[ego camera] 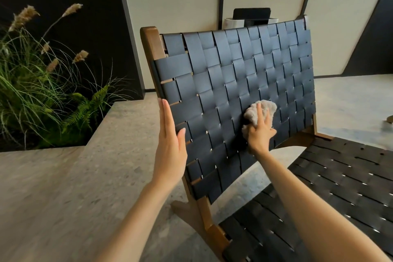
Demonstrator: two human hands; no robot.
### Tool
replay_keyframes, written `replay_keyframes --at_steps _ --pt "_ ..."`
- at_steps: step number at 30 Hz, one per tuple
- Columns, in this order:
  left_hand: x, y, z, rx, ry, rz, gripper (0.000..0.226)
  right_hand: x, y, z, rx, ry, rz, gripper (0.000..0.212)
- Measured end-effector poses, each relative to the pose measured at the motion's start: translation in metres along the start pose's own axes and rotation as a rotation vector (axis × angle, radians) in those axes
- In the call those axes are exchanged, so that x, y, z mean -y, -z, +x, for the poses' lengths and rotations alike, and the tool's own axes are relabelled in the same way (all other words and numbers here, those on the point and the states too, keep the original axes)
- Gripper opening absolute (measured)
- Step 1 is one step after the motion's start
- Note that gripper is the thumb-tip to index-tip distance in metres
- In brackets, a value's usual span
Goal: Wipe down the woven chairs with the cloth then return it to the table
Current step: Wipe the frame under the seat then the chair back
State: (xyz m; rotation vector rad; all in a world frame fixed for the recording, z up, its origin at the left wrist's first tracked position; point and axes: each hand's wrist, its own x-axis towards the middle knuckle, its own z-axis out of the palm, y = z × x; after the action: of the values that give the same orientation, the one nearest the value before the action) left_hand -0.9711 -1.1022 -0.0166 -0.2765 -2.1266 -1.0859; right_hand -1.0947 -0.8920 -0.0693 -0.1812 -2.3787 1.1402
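The chair (234, 66) has a back of black woven straps in a brown wood frame. The right hand (260, 132) grips a bunched grey cloth (263, 106) and presses it against the lower middle of the chair's back, fingers curled over the wad. The left hand (170, 144) lies flat along the back's left edge, fingers straight and together, thumb touching the front of the weave. Left of the chair are a stone ledge (95, 155) and grassy plants (42, 91).

Soft, even daylight, faint sheen on the woven chair (234, 74), wide-angle bending at edges, floor (53, 198) motion-blurred.
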Motion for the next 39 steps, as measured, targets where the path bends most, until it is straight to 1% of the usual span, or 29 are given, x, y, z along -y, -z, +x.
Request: replay_keyframes --at_steps 3,5,7,9,10,11,12,14,17,19,20,21,25,29,32,34,36,39 --pt "0.002 0.0 0.0 0.017 0.013 0.005 0.07 0.018 -0.015 -0.049 0.015 0.324 0.076 0.065" --pt "0.002 -0.002 0.001 0.023 0.023 0.003 0.069 0.024 -0.03 -0.1 0.055 0.457 0.116 0.068" --pt "0.0 -0.004 0.0 0.016 0.032 0.013 0.068 0.017 -0.036 -0.138 0.141 0.573 0.105 0.065" --pt "-0.001 -0.006 0.0 0.003 0.041 0.022 0.068 -0.002 -0.033 -0.142 0.2 0.693 0.043 0.075" --pt "-0.001 -0.006 0.0 0.002 0.044 0.02 0.069 -0.012 -0.028 -0.133 0.196 0.727 0.005 0.081" --pt "0.0 -0.006 0.0 0.008 0.045 0.014 0.069 -0.02 -0.022 -0.122 0.176 0.713 -0.021 0.083" --pt "0.001 -0.005 0.0 0.015 0.046 0.007 0.069 -0.027 -0.017 -0.11 0.147 0.652 -0.03 0.083" --pt "0.002 -0.003 0.0 0.032 0.05 -0.001 0.071 -0.039 -0.011 -0.085 0.09 0.429 -0.021 0.08" --pt "0.004 -0.001 0.0 0.024 0.048 -0.003 0.071 -0.043 -0.008 -0.053 0.068 0.064 0.038 0.088" --pt "0.005 -0.001 0.0 0.026 0.042 0.003 0.072 -0.035 -0.012 -0.052 0.069 -0.085 0.052 0.087" --pt "0.006 -0.001 0.0 0.029 0.042 0.006 0.071 -0.028 -0.015 -0.06 0.067 -0.105 0.048 0.087" --pt "0.007 -0.001 0.0 0.027 0.041 0.006 0.071 -0.022 -0.019 -0.073 0.064 -0.081 0.033 0.088" --pt "0.006 -0.001 0.0 0.026 0.037 0.015 0.071 0.004 -0.035 -0.144 0.075 0.113 0.029 0.096" --pt "0.004 0.0 -0.001 0.036 0.054 0.026 0.072 0.018 -0.03 -0.181 0.181 0.237 0.198 0.097" --pt "0.003 0.004 -0.002 0.041 0.075 0.016 0.074 0.019 -0.008 -0.173 0.207 0.22 0.424 0.078" --pt "0.001 0.006 -0.002 0.001 0.074 0.022 0.075 0.025 0.008 -0.161 0.22 0.175 0.536 0.073" --pt "-0.002 0.007 -0.003 -0.056 0.082 0.026 0.074 0.036 0.022 -0.151 0.221 0.188 0.561 0.068" --pt "-0.004 0.009 -0.002 -0.093 0.089 0.017 0.074 0.052 0.037 -0.136 0.199 0.32 0.498 0.06"
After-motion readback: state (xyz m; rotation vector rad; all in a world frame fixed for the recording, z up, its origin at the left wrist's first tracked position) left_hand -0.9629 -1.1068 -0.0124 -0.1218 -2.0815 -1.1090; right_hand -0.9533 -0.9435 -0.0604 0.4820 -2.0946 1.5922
